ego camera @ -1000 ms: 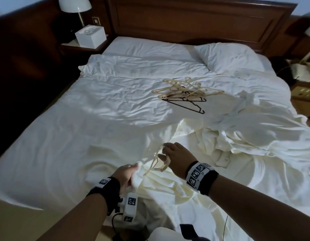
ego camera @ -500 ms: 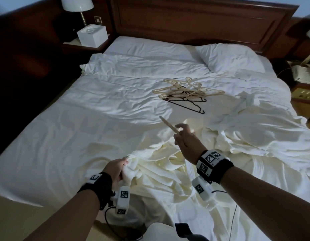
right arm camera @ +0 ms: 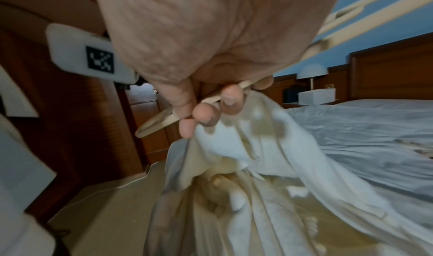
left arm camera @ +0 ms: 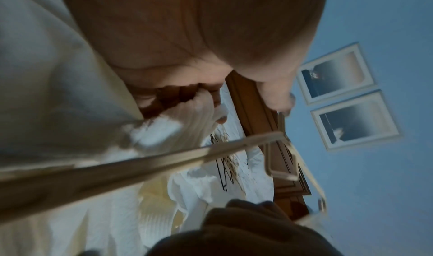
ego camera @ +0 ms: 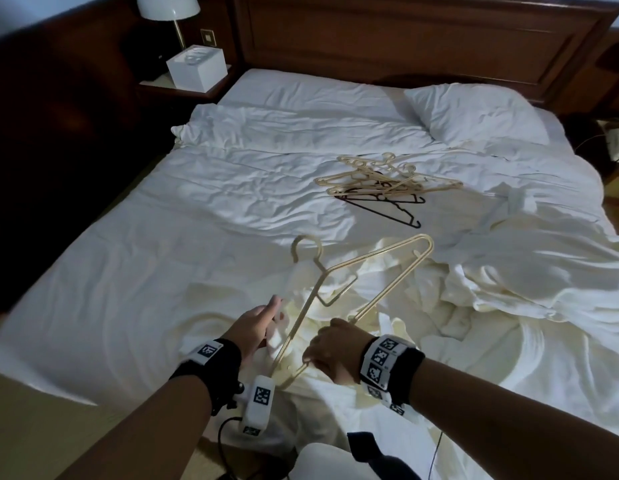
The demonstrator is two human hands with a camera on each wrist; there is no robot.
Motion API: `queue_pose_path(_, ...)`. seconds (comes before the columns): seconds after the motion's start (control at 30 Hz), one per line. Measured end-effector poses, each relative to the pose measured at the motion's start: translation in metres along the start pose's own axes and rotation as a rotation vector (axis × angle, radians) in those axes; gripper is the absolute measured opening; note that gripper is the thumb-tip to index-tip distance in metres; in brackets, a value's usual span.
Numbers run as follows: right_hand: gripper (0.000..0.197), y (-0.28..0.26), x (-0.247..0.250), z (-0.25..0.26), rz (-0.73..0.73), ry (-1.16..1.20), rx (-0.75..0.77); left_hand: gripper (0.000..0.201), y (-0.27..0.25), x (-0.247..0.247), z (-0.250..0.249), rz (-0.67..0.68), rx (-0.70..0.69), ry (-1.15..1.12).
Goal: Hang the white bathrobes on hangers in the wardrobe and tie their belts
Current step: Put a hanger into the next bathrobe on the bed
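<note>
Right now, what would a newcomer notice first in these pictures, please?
The beige hanger held up over the bed, its near end gripped by the right hand. The left hand grips a white bathrobe at the bed's near edge. Behind, a hanger pile lies mid-bed.

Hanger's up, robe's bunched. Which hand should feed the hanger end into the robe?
Probably the right hand: it already grips the beige hanger at its near end, while the left hand holds the bathrobe fabric and can open it.
</note>
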State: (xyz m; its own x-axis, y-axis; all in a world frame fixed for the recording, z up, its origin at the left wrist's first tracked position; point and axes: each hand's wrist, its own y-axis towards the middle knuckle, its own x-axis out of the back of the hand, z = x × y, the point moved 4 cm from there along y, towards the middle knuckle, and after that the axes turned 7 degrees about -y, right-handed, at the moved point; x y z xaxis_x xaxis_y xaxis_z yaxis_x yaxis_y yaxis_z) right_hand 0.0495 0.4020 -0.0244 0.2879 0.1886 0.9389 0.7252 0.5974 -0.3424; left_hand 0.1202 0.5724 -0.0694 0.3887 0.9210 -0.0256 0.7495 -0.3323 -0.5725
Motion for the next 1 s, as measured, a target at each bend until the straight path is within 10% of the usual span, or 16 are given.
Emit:
queue_pose_path(0.3,0.025,0.021,-0.023,0.025,0.074,-0.087,0.192,0.011,-0.002,-0.012,-0.021,-0.034,-0.226,0.440)
queue_pose_path(0.67,0.024,0.025,-0.017,0.023,-0.113,0.110,0.270,0.019,-0.005,-0.004,-0.031,-0.072,-0.240,0.436)
queue_pose_path(0.87,0.060,0.019,0.016,-0.030,-0.605,0.139,-0.314,0.021,-0.008,0.010,-0.030,-0.084,-0.195,0.490)
queue_pose_path(1.0,0.062,0.032,0.022,-0.064,-0.249,0.321,-0.450,0.016,-0.014,0.007,-0.028,-0.043,-0.199,0.516)
